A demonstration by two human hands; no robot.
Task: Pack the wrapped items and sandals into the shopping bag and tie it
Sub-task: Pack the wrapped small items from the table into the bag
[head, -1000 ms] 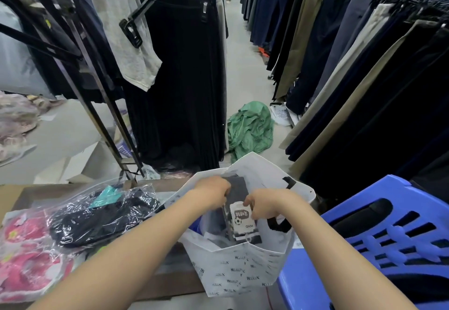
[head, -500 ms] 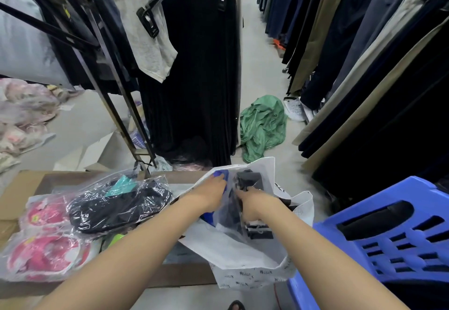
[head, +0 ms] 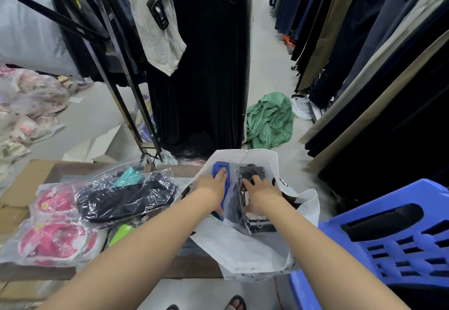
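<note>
One white shopping bag is slumping at the right end of the cardboard counter, its mouth gaping toward the aisle. Small black lettering is running along its lower edge, too blurred to read. Both hands are reaching into that mouth. The left hand is lying flat, fingers spread, on a blue item inside the bag. The right hand is pressing palm-down on a dark item in clear wrap just beside the blue one; whether its fingers are gripping the wrap, I cannot tell.

Left of the bag, three clear packets are waiting on the counter: one of black sandals nearest the bag, touching its side, and two of pink sandals farther left. A lime-green thing is peeking out from under the black packet.

Right of the bag one blue plastic stool is standing close against it. Beyond the bag a green cloth is lying crumpled on the floor, between two racks of hanging trousers.
</note>
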